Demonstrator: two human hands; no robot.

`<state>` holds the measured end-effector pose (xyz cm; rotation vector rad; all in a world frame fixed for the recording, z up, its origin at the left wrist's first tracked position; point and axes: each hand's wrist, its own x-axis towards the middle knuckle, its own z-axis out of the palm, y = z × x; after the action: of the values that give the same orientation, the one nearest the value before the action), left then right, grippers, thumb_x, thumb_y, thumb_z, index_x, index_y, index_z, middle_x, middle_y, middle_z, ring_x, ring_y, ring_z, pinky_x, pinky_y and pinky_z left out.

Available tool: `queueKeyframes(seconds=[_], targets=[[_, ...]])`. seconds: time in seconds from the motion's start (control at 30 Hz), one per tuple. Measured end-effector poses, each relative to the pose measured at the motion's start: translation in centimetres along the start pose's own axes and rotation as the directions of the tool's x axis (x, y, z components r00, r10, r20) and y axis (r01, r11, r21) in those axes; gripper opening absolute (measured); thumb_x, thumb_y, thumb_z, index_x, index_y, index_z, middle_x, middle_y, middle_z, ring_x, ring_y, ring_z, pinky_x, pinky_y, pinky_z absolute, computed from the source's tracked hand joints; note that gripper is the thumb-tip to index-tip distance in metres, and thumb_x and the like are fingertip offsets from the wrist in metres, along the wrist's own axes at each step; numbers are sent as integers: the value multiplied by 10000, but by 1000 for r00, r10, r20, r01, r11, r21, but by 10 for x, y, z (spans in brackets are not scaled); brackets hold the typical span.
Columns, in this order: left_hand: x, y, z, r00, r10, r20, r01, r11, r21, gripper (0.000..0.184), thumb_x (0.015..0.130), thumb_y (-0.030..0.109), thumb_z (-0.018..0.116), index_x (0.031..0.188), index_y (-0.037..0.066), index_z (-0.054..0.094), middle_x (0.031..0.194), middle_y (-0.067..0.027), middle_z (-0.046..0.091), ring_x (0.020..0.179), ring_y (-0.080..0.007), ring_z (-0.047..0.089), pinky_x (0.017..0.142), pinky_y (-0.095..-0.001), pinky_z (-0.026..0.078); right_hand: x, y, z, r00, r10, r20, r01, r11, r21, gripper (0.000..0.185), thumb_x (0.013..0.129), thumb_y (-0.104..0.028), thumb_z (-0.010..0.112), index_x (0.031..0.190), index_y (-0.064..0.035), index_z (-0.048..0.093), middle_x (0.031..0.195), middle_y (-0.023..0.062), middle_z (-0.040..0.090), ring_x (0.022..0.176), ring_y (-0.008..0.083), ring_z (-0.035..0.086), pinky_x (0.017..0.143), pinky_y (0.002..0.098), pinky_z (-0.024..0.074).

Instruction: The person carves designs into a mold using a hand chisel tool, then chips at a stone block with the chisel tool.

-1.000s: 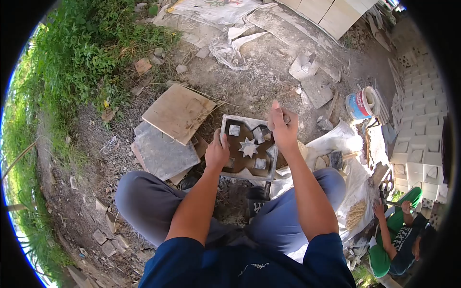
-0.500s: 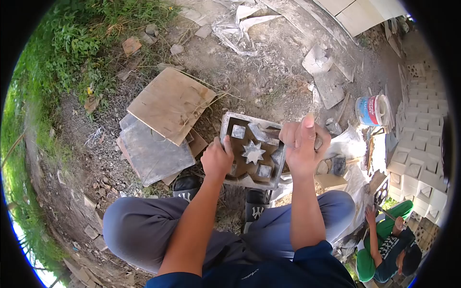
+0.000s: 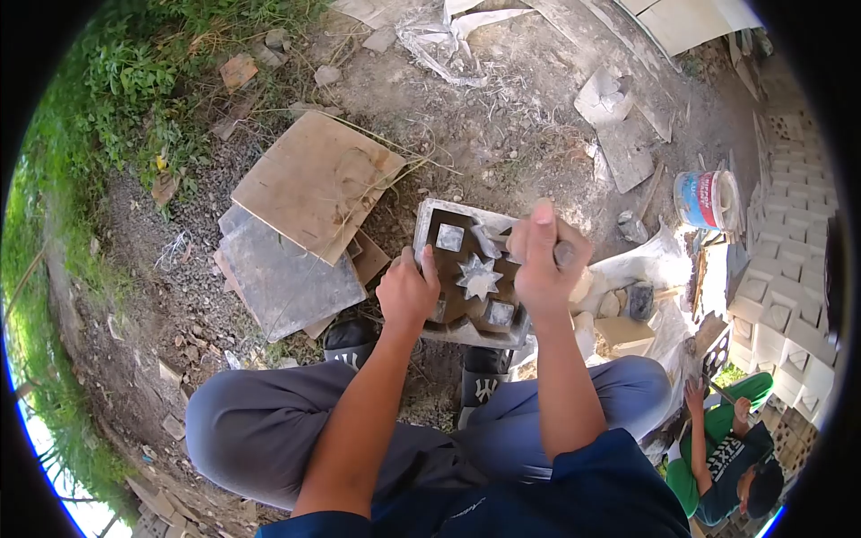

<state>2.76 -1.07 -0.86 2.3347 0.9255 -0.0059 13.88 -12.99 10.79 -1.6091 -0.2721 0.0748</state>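
Observation:
A square block [image 3: 475, 334] with a star-shaped centre and small square pieces in its recesses lies between my knees, above my sandals. My left hand [image 3: 408, 289] grips the block's left edge, thumb on top and fingers along the side. Over its upper right part is my right hand [image 3: 549, 260], closed round the round handle of a tool [image 3: 564, 254], with the thumb stretched along it. The tool's working end is mostly hidden by the hand and lies near the block's upper right recess.
A brown board [image 3: 314, 184] overlaps a grey slab [image 3: 291, 278] on the left. At right are a paint bucket [image 3: 708, 200], a grey stone block [image 3: 639, 300] and white sheeting [image 3: 659, 260]. Another person [image 3: 731, 453] sits at lower right, near stacked pale blocks [image 3: 780, 305].
My right hand moved right and down with the tool, then slightly back left and up. My left hand stays on the block's edge. The view has shifted.

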Motion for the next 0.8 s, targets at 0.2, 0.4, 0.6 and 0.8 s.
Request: queueKeyframes(seconds=[0.2,0.4,0.6,0.8], targets=[[0,-3,3,1000,13,-11,-13,999,37,448,1034,422,479,860,25,592,806,-216,688,726,-444,687,633,-536,548,-5,-15,-1,989,-116,95,111,992,60,517,1065,-245,569,629,-22,403,558,-20,385,507,72,311,468,299,239],[0,-3,3,999,17,-28,-17,1000,18,444,1032,419,485,851,29,596,773,-210,687,691,-440,685,611,-532,548,-5,-5,-3,983,-95,156,112,989,-101,525,1067,-256,563,623,-12,425,553,2,429,503,83,340,468,289,277],[0,-7,6,999,27,-44,-25,999,45,448,1030,423,491,851,28,606,764,-214,687,683,-432,689,597,-511,557,-8,1,3,977,-137,164,154,983,-97,549,1071,-264,550,600,-29,395,548,17,444,499,80,338,466,291,276],[-1,-5,2,1000,5,-25,-4,1000,20,456,1029,428,492,858,24,616,790,-219,694,701,-436,692,608,-505,562,-10,-22,6,973,-218,76,212,974,81,547,1042,-263,603,590,-14,422,537,-26,415,509,64,361,475,279,278]])
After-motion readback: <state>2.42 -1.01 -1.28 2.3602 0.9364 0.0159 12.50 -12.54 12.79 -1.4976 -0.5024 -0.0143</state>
